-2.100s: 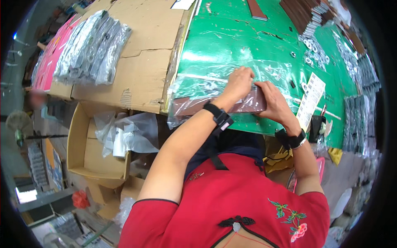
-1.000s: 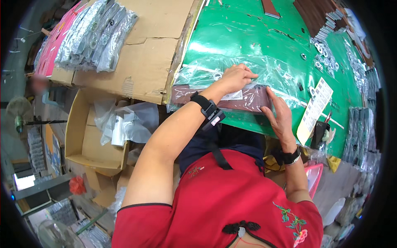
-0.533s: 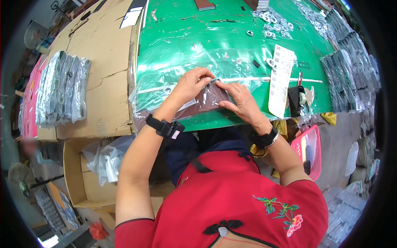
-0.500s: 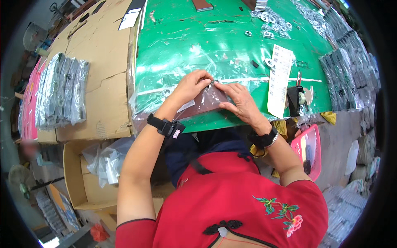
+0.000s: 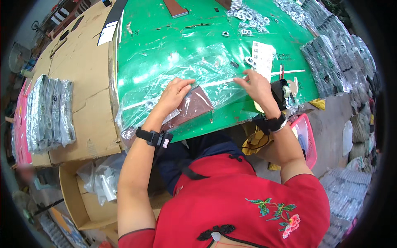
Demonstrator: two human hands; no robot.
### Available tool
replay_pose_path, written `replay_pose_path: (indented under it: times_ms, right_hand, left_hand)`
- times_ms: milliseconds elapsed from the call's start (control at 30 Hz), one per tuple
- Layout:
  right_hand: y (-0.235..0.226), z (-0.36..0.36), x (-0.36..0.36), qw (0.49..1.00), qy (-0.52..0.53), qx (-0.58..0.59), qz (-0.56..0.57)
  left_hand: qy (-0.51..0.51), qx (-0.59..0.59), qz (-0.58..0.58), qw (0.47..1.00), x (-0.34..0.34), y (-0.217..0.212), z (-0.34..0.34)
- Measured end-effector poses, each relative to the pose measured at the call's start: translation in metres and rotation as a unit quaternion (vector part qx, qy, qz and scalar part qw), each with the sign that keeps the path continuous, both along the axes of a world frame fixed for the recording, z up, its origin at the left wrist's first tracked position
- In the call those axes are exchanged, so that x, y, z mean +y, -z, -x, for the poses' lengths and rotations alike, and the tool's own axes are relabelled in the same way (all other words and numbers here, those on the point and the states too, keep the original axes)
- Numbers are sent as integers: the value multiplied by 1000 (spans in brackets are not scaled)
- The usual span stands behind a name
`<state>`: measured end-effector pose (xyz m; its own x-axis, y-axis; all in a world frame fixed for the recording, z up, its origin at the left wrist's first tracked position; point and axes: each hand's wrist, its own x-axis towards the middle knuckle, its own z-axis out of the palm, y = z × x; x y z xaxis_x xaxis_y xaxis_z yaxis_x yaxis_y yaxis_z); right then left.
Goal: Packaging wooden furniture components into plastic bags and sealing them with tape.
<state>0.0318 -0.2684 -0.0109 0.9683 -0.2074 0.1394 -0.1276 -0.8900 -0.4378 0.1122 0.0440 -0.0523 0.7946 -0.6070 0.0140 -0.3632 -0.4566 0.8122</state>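
A dark brown flat piece [image 5: 192, 108] lies inside a clear plastic bag [image 5: 223, 91] near the front edge of the green tabletop. My left hand [image 5: 174, 96] rests over the bag at the brown piece's upper left corner, its fingers stretched out and apart from the thumb. To the right, my right hand [image 5: 259, 90] hovers by the bag's loose right end with thumb and forefinger parted. Just beyond that hand is a white label sheet [image 5: 262, 56], partly covered by the fingers. A black tape dispenser [image 5: 281, 89] stands beside my right wrist.
Bagged packs are stacked on the cardboard [image 5: 49, 113] at left and along the right edge [image 5: 326, 66]. Metal rings [image 5: 250, 22] lie scattered at the back, near a brown strip [image 5: 175, 8]. A pink basket [image 5: 308, 138] and an open carton [image 5: 72, 198] sit below the table.
My hands have come apart from the brown piece's top corner. The right one has moved right, and the bag's loose plastic now spreads between them. The view has shifted slightly.
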Motion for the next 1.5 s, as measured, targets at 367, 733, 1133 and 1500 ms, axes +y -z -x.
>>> replay_pose_path:
  times_ms: [367, 733, 1133, 1500]
  right_hand:
    - [27, -26, -22, 990, 5, 94, -108]
    - [-8, -18, -9, 892, 26, 155, -425]
    - [-30, 6, 158, 903, -168, -5, -395]
    - [1, 30, 204, 968, -194, -122, -97]
  left_hand:
    - [-29, -21, 25, 999, -3, 5, 3]
    - [-34, -44, 12, 998, -4, 4, 6]
    - [-102, -30, 71, 992, -7, 48, -4]
    - [-299, 166, 368, 865, 4, -12, 10]
